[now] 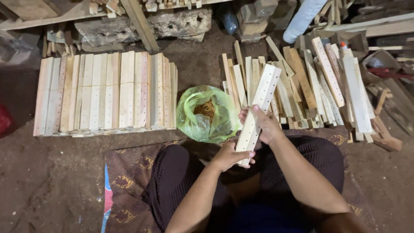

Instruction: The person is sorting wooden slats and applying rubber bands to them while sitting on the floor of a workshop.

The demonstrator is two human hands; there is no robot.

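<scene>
both hands grasp a pale drilled wooden slat (257, 108): left hand (228, 156) steadies its near end, right hand (264, 125) clasps mid-length, angling it upward beside a green plastic bag (207, 113).

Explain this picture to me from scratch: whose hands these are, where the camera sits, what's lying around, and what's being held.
There is no machine here. A person sits on a patterned mat on a dirt floor, and the one picture comes from a camera worn on that person's head, looking down at their own arms and lap.

Both hands hold one pale wooden slat with rows of small holes: the left hand grips its near end, the right hand grips it higher up.

In front lies an open green plastic bag; what is in it is hard to tell. To the left, similar slats are laid in a neat row. To the right lies a loose pile of slats.
</scene>
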